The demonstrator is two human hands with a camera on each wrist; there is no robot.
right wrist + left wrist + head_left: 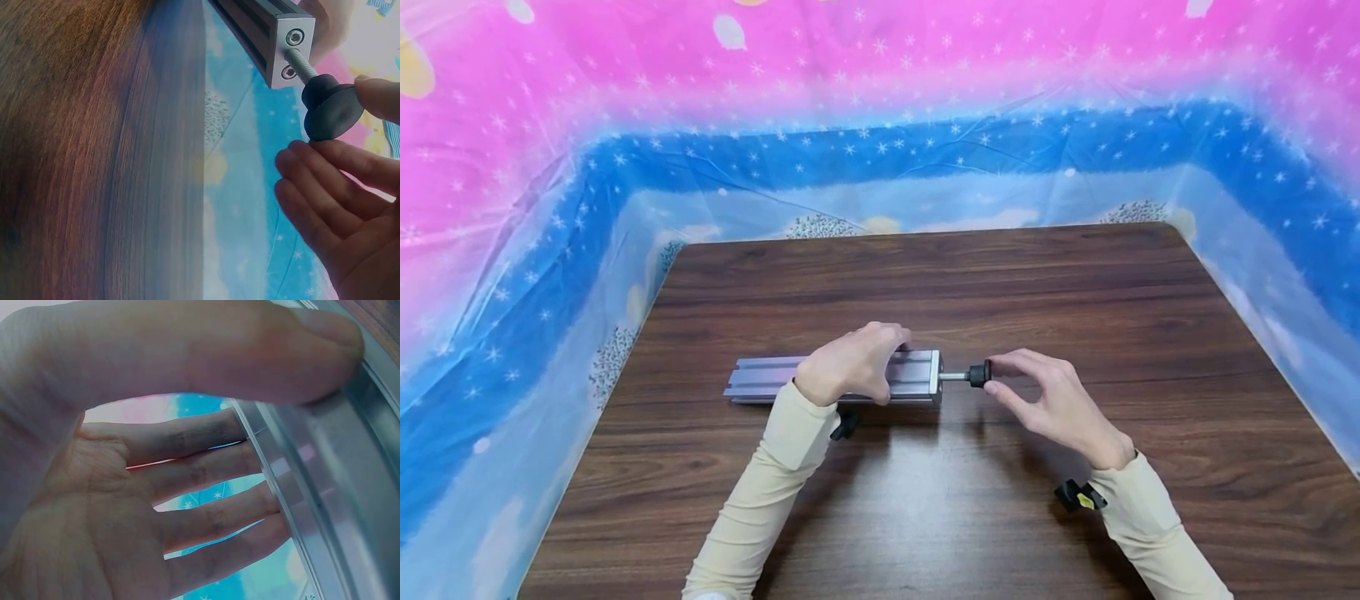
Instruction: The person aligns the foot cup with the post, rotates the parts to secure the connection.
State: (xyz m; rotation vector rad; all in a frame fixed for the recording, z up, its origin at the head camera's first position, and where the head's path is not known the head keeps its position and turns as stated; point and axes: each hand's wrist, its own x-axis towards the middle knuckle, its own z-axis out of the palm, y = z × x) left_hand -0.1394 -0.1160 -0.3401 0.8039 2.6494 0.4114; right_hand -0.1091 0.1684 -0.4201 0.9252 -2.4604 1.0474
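A silver aluminium extrusion profile (pixel 917 377) lies lengthwise across the middle of the table. My left hand (pixel 850 365) grips it from above, thumb on the near side and fingers over the far side; the left wrist view shows the thumb pressed on the grooved metal (pixel 369 487). A metal end plate (pixel 280 50) with two socket-head screws caps its right end. Out of that plate sticks a threaded rod (pixel 302 66) bearing a black levelling foot (pixel 335 114). Thumb and fingertips of my right hand (pixel 1063 408) pinch the rim of this foot.
The dark wood-grain table (pixel 925 283) carries the profile. A pink and blue patterned cloth (pixel 880 150) hangs around its back and sides. Small black mounts sit at the left wrist (pixel 846 425) and right wrist (pixel 1079 495).
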